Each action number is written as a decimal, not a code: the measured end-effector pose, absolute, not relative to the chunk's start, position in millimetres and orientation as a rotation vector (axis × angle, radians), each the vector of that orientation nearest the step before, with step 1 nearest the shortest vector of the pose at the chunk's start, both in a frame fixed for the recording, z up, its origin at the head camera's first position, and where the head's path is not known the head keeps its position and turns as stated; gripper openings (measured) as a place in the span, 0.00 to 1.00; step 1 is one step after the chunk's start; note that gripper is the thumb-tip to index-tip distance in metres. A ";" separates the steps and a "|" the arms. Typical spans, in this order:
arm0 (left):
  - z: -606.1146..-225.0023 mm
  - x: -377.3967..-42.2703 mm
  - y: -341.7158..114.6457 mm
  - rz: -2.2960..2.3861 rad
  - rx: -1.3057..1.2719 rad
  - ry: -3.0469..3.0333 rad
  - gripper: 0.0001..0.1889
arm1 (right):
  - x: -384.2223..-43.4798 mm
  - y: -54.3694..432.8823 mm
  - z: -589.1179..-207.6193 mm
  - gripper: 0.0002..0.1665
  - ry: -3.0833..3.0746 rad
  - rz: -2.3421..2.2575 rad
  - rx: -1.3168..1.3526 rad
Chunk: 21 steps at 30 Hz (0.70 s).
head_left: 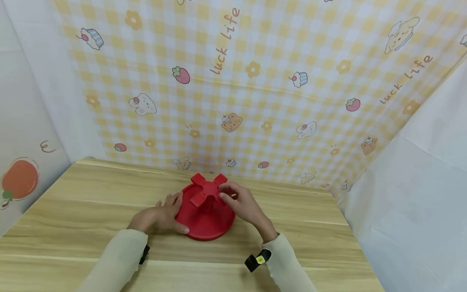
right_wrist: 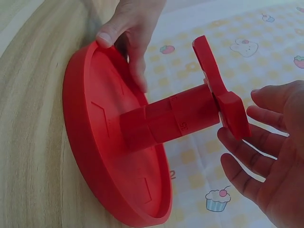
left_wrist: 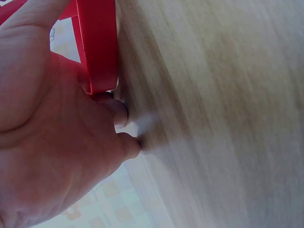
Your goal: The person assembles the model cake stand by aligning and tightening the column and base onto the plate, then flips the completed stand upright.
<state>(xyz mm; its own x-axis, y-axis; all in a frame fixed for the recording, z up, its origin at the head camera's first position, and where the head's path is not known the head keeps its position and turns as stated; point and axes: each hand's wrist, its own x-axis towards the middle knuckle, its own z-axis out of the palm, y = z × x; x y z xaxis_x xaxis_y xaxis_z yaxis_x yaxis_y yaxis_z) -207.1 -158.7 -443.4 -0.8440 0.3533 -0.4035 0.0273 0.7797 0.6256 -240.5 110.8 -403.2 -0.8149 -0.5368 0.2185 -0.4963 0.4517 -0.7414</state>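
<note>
Dish [head_left: 209, 235] set on the surface [head_left: 310, 231], cross-piece [head_left: 209, 189] raised above on a post [right_wrist: 183, 113], flanked by hands [head_left: 166, 214] [head_left: 242, 202], backed by cloth [head_left: 270, 103]

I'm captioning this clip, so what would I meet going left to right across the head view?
Printed red fruit on the left wall → left hand → red stand → right hand → white covering at far right.

A red, round dish [head_left: 208, 229] sits on a wooden table [head_left: 310, 231], with a red cross [head_left: 209, 188] above it. The left hand [head_left: 167, 214] holds the dish's side; the right hand [head_left: 243, 203] touches the cross. Behind the dish hangs a checked cloth [head_left: 277, 101].
</note>
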 end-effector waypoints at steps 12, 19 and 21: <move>-441.6 -209.1 -159.5 0.839 0.289 2.469 0.68 | -234.1 115.4 -401.8 0.11 2.615 -1.356 -0.940; -442.9 -208.1 -158.6 0.828 0.290 2.479 0.67 | -229.9 114.1 -400.1 0.11 2.596 -1.327 -0.931; -443.3 -208.4 -158.7 0.824 0.294 2.480 0.67 | -228.5 113.6 -399.2 0.11 2.595 -1.311 -0.927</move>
